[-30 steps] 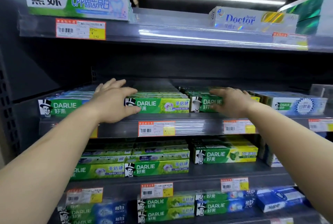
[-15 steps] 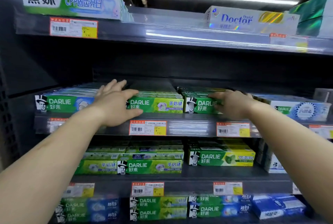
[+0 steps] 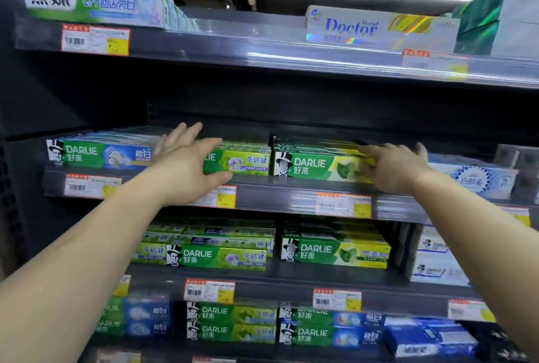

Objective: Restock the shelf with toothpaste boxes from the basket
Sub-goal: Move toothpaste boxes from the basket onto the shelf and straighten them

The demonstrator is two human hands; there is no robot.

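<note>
Left grip (image 3: 186,167) spread flat on glossy cardboard tea-flower boxes (image 3: 242,158); right grip (image 3: 393,167) spread on mint boxes (image 3: 315,167).

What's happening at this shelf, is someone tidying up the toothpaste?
A person is reaching both hands to the middle shelf of a shop display. The left hand rests with straight fingers against the green Darlie tea toothpaste boxes. The right hand lies on the end of the green and yellow Darlie mint boxes. They seem to be squaring up the rows. No basket is in view.
</note>
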